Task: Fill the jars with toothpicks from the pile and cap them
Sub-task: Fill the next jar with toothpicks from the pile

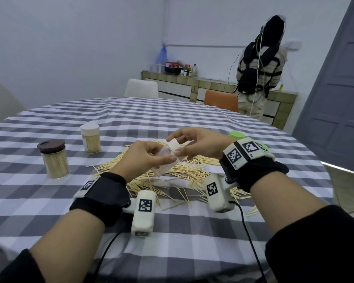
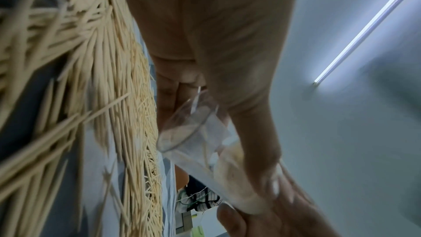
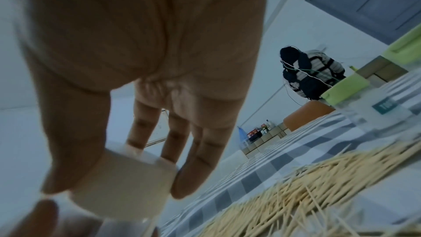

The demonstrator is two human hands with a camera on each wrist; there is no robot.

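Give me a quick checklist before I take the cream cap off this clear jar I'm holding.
1. Left hand grip on the clear plastic jar: ok.
2. Right hand grip on the cream round cap: ok.
3. Jar held above the loose wooden toothpick pile: ok.
4. Jar nearly empty: ok, only a few toothpicks show inside.
5. Cap loosened: cannot tell.

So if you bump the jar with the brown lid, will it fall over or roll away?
Probably neither. The jar with the brown lid stands upright on its flat base on the checked tablecloth and looks packed with toothpicks, so likely fairly steady. It is taller than wide, so a hard knock might tip it; its round side could then roll.
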